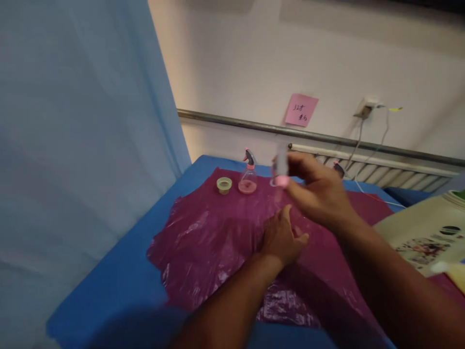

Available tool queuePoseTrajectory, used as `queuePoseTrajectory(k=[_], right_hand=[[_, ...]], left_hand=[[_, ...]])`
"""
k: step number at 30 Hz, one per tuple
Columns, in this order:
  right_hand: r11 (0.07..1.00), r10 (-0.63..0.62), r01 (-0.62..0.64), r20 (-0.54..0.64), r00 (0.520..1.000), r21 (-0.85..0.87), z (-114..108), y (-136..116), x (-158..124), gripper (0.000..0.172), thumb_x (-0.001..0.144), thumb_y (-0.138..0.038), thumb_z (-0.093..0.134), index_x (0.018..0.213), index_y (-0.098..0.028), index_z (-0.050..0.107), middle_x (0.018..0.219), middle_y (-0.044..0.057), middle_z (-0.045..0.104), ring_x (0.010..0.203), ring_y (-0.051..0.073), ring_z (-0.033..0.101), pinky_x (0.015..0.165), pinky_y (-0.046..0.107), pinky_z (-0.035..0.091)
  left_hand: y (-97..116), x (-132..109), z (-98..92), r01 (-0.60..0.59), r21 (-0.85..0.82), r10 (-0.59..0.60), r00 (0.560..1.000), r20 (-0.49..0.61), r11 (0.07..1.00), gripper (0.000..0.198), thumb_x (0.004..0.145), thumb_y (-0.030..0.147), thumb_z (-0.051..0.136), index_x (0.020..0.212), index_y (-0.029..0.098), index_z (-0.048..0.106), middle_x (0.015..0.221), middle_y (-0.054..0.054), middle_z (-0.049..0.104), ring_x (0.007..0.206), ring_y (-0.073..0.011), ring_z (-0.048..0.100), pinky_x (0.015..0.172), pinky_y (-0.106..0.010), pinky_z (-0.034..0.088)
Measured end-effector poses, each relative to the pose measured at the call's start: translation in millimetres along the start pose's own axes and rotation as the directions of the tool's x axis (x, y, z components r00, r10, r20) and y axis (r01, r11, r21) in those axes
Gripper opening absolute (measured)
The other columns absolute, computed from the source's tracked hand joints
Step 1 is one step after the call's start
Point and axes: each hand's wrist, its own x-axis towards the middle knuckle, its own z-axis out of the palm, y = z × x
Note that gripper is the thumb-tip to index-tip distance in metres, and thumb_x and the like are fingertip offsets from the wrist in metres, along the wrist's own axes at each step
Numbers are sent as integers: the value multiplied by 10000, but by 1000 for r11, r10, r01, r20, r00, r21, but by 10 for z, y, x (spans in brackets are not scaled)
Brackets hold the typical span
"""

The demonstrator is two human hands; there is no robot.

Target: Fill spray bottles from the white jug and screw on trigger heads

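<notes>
My right hand [319,191] is raised above the sheet and closed around a spray-bottle trigger head [281,167], grey with a pink collar and blurred by motion. Lower and to the left of it, my left hand [283,237] curves its fingers and thumb around a see-through bottle [298,230], whose outline is faint against the sheet. Farther back stands an upright clear spray bottle [247,182] with pink liquid in it and a grey and pink trigger. Beside that bottle sits a small pale green tub [224,184].
Shiny purple plastic sheeting [203,247] covers much of a blue bed [119,271]. At right lies a large cream jug [421,232]; another trigger head [338,168] shows behind my right wrist. A blue curtain [83,121] hangs left. A rail [232,120] and radiator [399,169] line the wall.
</notes>
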Motion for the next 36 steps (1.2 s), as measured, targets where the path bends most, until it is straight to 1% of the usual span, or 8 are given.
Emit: queuePoseTrajectory(k=[4, 7, 10, 14, 20, 28, 32, 36], right_hand=[[976, 210, -173, -344, 915, 134, -674, 138, -129, 191, 924, -356, 924, 1084, -285, 848, 1056, 25, 828, 938, 215, 789, 853, 379, 678], [932, 354, -275, -432, 830, 234, -877, 225, -300, 247, 888, -415, 964, 1067, -278, 863, 1046, 37, 839, 889, 224, 799, 833, 408, 709], [885, 460, -365, -415, 785, 290, -881, 287, -463, 290, 875, -447, 974, 1065, -256, 866, 1046, 57, 856, 880, 231, 814, 835, 417, 719], [847, 518, -412, -346, 783, 336, -773, 412, -641, 319, 821, -442, 1012, 1053, -274, 872, 1052, 43, 864, 916, 220, 816, 860, 376, 696], [715, 652, -568, -97, 752, 407, -628, 672, -918, 369, 738, -456, 1048, 1004, -257, 887, 965, 52, 865, 847, 220, 786, 770, 326, 648], [617, 680, -604, 45, 732, 505, -616, 882, -1188, 414, 809, -554, 997, 1073, -254, 890, 1084, 115, 876, 1096, 340, 814, 971, 463, 662], [661, 650, -564, -2, 760, 494, -644, 895, -1246, 439, 845, -527, 977, 1183, -263, 883, 1117, 119, 874, 1126, 343, 808, 992, 467, 658], [795, 549, -491, -76, 833, 357, -724, 856, -1288, 407, 949, -446, 891, 1320, -285, 851, 1173, 96, 864, 1109, 300, 797, 942, 407, 652]], left_hand=[[-33, 12, 20, 25, -9, -25, 1000, -5, 1000, 965, 848, 409, 841, 1699, 181, 450, 1610, -191, 642, 1483, -409, 630, 1300, -569, 487], [-57, -6, -5, 28, -33, -28, 1000, 10, 999, 954, 857, 414, 832, 1706, 214, 447, 1640, -182, 620, 1534, -406, 595, 1329, -570, 459], [-43, -19, -51, 20, -62, -17, 999, 46, 998, 943, 864, 386, 819, 1708, 226, 429, 1663, -174, 599, 1571, -395, 563, 1337, -570, 451], [14, -24, -96, -2, -49, 5, 998, 61, 999, 937, 876, 371, 819, 1707, 218, 415, 1724, -183, 541, 1610, -397, 519, 1358, -594, 415], [66, -43, -109, -24, -44, 27, 997, 70, 999, 926, 863, 308, 799, 1713, 249, 435, 1698, -148, 573, 1587, -376, 553, 1349, -573, 446], [123, -61, -145, -11, -73, 20, 991, 134, 997, 968, 842, 301, 827, 1730, 277, 443, 1744, -113, 535, 1619, -366, 521, 1368, -577, 436], [162, -65, -179, -12, -68, 23, 986, 163, 998, 944, 869, 318, 809, 1734, 268, 434, 1760, -119, 517, 1621, -367, 521, 1360, -580, 449], [156, -58, -174, -54, -26, 58, 984, 167, 998, 936, 847, 292, 816, 1711, 277, 457, 1727, -120, 554, 1606, -371, 537, 1358, -590, 447]])
